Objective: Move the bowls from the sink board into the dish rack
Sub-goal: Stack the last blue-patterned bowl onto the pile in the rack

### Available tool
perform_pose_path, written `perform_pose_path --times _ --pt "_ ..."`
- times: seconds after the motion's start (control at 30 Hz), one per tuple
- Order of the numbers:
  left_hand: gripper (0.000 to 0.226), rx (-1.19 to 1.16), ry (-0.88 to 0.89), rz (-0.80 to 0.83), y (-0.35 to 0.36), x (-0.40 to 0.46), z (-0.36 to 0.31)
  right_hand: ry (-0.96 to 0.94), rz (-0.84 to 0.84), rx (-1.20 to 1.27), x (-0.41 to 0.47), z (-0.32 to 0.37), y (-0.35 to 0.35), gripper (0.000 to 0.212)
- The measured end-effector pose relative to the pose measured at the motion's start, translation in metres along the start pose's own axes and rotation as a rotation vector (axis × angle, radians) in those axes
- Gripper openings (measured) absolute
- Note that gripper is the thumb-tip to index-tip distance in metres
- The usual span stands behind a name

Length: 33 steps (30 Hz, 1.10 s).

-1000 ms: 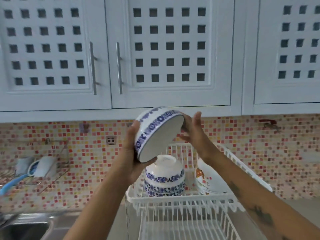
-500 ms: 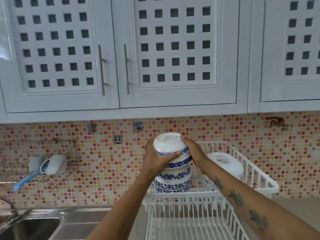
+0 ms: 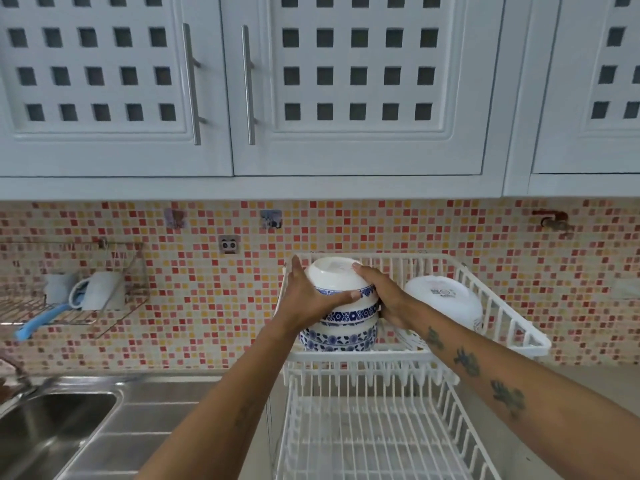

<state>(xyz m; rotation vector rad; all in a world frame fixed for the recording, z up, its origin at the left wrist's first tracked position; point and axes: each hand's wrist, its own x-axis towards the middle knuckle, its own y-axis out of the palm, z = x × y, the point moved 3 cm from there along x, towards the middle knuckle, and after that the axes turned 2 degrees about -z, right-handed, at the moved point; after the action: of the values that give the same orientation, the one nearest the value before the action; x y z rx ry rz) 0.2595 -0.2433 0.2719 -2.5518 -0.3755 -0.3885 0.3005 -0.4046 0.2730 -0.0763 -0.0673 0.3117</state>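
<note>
A white bowl with a blue flower band point(image 3: 334, 277) sits upside down on top of a stack of like bowls point(image 3: 341, 332) in the upper tier of the white dish rack point(image 3: 502, 327). My left hand point(image 3: 308, 299) grips the top bowl's left side, thumb across its front. My right hand point(image 3: 379, 292) clasps its right side. A white plate or lid point(image 3: 446, 301) leans in the rack to the right of the stack. The ribbed steel sink board point(image 3: 138, 434) lies at lower left with no bowl visible on it.
The steel sink basin point(image 3: 52, 427) is at far left, with a tap end above it. A wire wall shelf point(image 3: 69, 299) holds cups and a blue-handled tool. White wall cupboards point(image 3: 311, 84) hang overhead. The rack's lower tier point(image 3: 374, 438) is bare wire.
The bowl came down from mid-air, turned upside down, and now rests on the stack in the rack. Both hands stay on it. The view shifted so the rack sits further right.
</note>
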Motion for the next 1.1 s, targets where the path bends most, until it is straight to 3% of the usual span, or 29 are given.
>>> perform_pose_path --times 0.1,0.23,0.37,0.6,0.73,0.93,1.1 --pt "0.152 0.008 -0.007 0.021 0.000 -0.006 -0.003 0.003 -0.014 0.015 0.003 -0.005 -0.001 0.044" --pt "0.141 0.050 0.012 0.034 0.003 -0.004 0.001 -0.010 -0.035 0.003 0.003 -0.007 -0.001 0.028" --pt "0.135 0.105 0.009 0.012 0.002 -0.001 0.005 -0.009 -0.044 -0.043 0.002 -0.008 -0.001 0.054" --pt "0.105 0.144 0.063 0.039 0.008 0.012 0.024 0.000 -0.065 -0.139 0.006 -0.010 -0.002 0.064" --pt "0.107 -0.075 -0.056 0.069 0.004 0.000 0.011 0.050 -0.073 -0.107 0.009 -0.013 -0.005 0.055" --pt "0.076 -0.246 -0.237 0.041 0.006 -0.004 0.007 0.160 -0.042 -0.060 0.006 -0.018 -0.004 0.065" --pt "0.096 -0.251 -0.234 0.059 0.005 -0.004 0.008 0.172 -0.027 -0.082 0.009 -0.016 -0.002 0.084"
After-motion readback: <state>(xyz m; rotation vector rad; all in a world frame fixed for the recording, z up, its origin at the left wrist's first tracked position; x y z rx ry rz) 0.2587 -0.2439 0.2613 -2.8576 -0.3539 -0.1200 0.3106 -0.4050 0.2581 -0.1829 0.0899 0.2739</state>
